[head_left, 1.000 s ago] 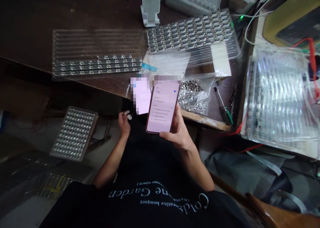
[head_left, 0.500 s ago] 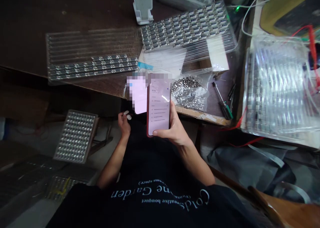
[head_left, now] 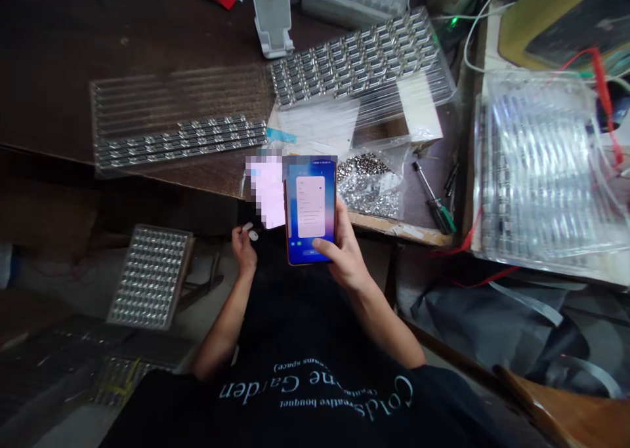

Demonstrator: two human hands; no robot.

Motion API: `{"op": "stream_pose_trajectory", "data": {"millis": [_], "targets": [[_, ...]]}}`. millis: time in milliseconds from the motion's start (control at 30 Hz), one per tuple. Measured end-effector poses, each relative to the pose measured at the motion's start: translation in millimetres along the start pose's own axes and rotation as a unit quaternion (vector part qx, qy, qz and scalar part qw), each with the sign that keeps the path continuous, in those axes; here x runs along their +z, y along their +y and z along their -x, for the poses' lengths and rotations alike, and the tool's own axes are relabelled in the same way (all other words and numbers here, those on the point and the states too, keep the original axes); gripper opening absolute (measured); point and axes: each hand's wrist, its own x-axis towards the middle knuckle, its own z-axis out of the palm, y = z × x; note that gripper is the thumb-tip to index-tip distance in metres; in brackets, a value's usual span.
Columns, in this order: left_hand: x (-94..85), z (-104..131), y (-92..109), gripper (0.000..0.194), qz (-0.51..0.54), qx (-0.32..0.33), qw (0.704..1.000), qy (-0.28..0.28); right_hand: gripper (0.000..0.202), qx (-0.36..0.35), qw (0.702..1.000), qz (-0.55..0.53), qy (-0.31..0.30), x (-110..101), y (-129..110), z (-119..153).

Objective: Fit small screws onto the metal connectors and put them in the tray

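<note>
Apparently for easy thumb reach, the slim rectangular smartphone with a blue-lit glass screen (head_left: 311, 205) is above the black-clothed lap (head_left: 268, 254), the right hand (head_left: 347, 251) curled around its edge; the left hand (head_left: 243, 248), nearly closed, pinches 2 small white earbud-like pieces (head_left: 252, 236), likely safekeeping them

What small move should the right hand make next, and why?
Perhaps, with the right hand, slide the thumb upward on the phone: the thumb's tip lies near the lower edge of a pale app card. The left hand seems occupied, holding small white earbud-like pieces.
</note>
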Motion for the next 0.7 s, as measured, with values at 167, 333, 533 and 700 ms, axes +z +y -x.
{"op": "stream_pose_trajectory", "data": {"millis": [167,333,533,700], "targets": [[-0.8,-0.7,-2.2,0.032,-0.001,0.0,1.0,0.0,0.064,0.027,0.999,-0.007,0.031,1.0,0.3,0.2],[-0.5,0.3,0.5,0.032,0.003,0.003,1.0,-0.003,0.06,0.028,0.999,-0.017,0.037,3.3,0.6,0.1],[-0.3,0.4,3.3,0.035,0.004,0.0,1.0,-0.002,0.05,0.04,0.996,-0.021,0.083,5.4,3.7,-4.8],[-0.6,0.0,2.6,0.031,0.002,-0.005,1.0,0.001,0.048,0.035,0.996,-0.036,0.072,5.9,2.9,-4.8]]}}
